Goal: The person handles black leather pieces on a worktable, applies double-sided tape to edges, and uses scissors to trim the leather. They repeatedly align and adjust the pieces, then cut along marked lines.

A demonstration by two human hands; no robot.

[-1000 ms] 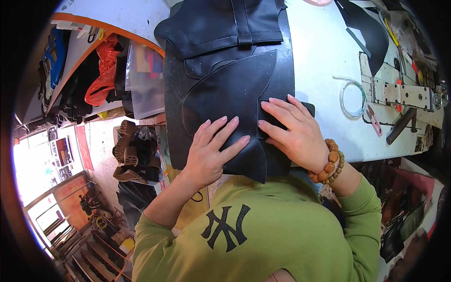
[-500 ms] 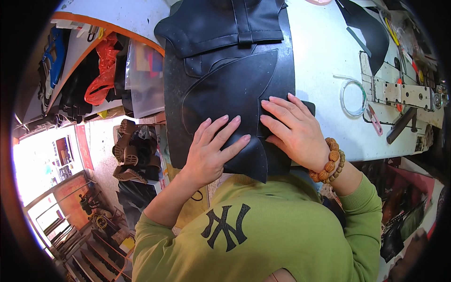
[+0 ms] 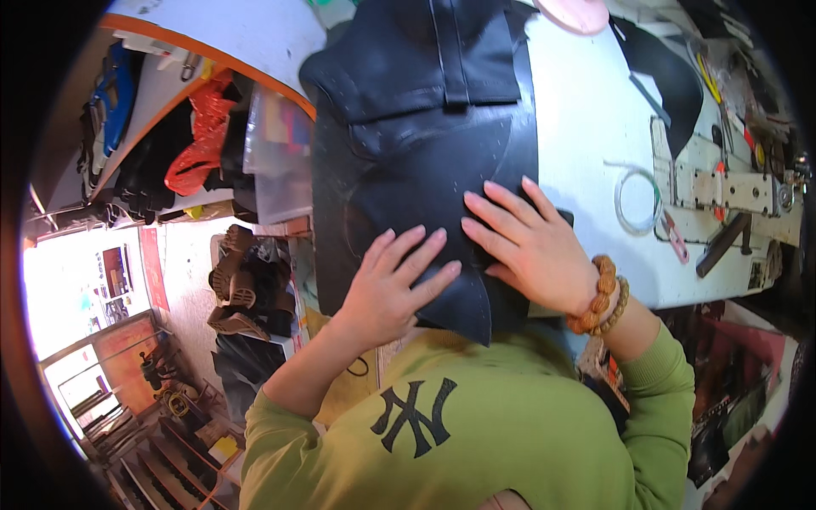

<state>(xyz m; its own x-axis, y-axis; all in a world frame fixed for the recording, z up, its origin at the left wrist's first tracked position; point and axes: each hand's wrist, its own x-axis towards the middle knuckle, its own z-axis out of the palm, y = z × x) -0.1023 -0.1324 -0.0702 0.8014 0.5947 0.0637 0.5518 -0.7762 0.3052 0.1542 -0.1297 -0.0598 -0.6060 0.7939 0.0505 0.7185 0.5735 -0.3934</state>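
A black leather piece (image 3: 425, 183) with a pointed upper corner and a curved left side lies flat on a dark board (image 3: 331, 276). My left hand (image 3: 393, 289) rests palm down near its lower left, fingers spread. Flat across the right part of the leather is my right hand (image 3: 535, 255), its fingers stretched out and a little apart. Neither hand grips anything. Just beyond, a larger folded black leather piece (image 3: 399, 64) with a stitched strap (image 3: 453, 55) overlaps the board's far end. A pointed leather tip (image 3: 463, 314) hangs toward my green top.
To the right on the white table (image 3: 578, 127) lie a coil of clear tubing (image 3: 637, 200), pink-handled snips (image 3: 675, 236) and a hammer (image 3: 722, 245). Farther back are a black leather cutting (image 3: 676, 93) and a pink disc (image 3: 574, 13). An orange-edged shelf (image 3: 255, 72) borders the left.
The whole view has shifted slightly, so the leather sits lower in it. My right hand has slid a little left over the leather. Both hands stay flat on it.
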